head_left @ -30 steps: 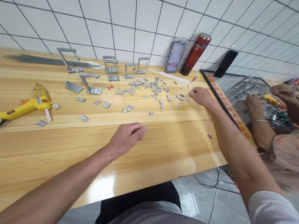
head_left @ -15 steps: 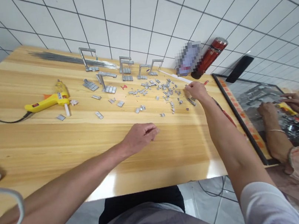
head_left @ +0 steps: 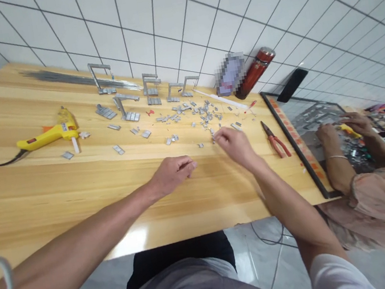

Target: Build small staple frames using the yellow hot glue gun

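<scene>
Pale wooden tabletop (head_left: 74, 176): right hand (head_left: 235, 145) has swung within reach of left hand (head_left: 173, 173), uncovering red-handled steel pliers (head_left: 276, 141) at three o'clock; both hands' fingers curled together, contents unclear.

No lettering can be read across my table (head_left: 92, 178): the marking on the yellow glue gun (head_left: 48, 136) is too small to make out, the item beside the red thermos (head_left: 256, 72) is pixelated, and the orange patches (head_left: 295, 136) along the black-framed panel (head_left: 283, 127) yield no legible words.
</scene>
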`<state>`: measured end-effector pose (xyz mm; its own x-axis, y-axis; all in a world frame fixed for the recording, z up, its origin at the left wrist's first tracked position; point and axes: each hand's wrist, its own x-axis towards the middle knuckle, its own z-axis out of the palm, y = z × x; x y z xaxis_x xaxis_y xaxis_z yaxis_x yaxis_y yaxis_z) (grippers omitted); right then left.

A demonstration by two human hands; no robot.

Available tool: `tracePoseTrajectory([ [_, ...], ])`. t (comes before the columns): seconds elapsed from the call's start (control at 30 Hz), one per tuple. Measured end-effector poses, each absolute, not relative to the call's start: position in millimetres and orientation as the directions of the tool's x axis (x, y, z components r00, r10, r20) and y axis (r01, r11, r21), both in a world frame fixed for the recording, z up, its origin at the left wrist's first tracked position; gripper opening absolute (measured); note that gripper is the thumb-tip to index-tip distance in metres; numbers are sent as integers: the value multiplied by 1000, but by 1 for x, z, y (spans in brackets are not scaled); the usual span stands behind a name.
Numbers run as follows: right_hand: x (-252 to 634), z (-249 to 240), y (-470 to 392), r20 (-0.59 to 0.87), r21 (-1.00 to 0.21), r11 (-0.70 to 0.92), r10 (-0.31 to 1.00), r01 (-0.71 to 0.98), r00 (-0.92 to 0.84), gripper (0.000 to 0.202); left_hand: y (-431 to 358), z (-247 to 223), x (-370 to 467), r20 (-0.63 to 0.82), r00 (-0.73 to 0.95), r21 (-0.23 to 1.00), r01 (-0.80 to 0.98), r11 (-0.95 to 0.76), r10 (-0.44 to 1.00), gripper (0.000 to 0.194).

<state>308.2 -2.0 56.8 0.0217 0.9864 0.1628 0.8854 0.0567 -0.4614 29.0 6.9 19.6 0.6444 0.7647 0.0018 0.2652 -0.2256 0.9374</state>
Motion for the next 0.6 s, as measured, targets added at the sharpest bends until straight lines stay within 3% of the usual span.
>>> tracePoseTrajectory([
  [0.07, 298, 51, -17, 130, -369, 116, 989, 922, -72, 21, 7, 20, 29, 13, 648, 931, 270, -245, 762, 42],
  [0.13, 311, 54, -23, 132, -281, 88, 990, 956, -52, 22, 7, 19, 29, 10, 650, 932, 270, -243, 760, 41],
  [0.27, 383, 72, -15, 185, 34, -245, 954, 969, 235, 31, 8, 18, 29, -2, 649, 936, 270, -228, 760, 39],
  [0.33, 417, 78, -8, 104, 203, -376, 927, 904, 361, 36, 8, 18, 29, 4, 649, 936, 265, -232, 761, 38],
  [0.4, 439, 78, -2, -11, 337, -404, 902, 850, 432, 42, 8, 18, 29, 17, 648, 936, 257, -240, 762, 39],
  [0.47, 449, 72, 2, -105, 396, -384, 883, 834, 457, 40, 8, 19, 30, 24, 652, 936, 252, -246, 758, 40],
  [0.6, 454, 59, 9, -148, 410, -367, 877, 835, 458, 43, 7, 19, 31, 13, 652, 940, 249, -231, 758, 40],
])
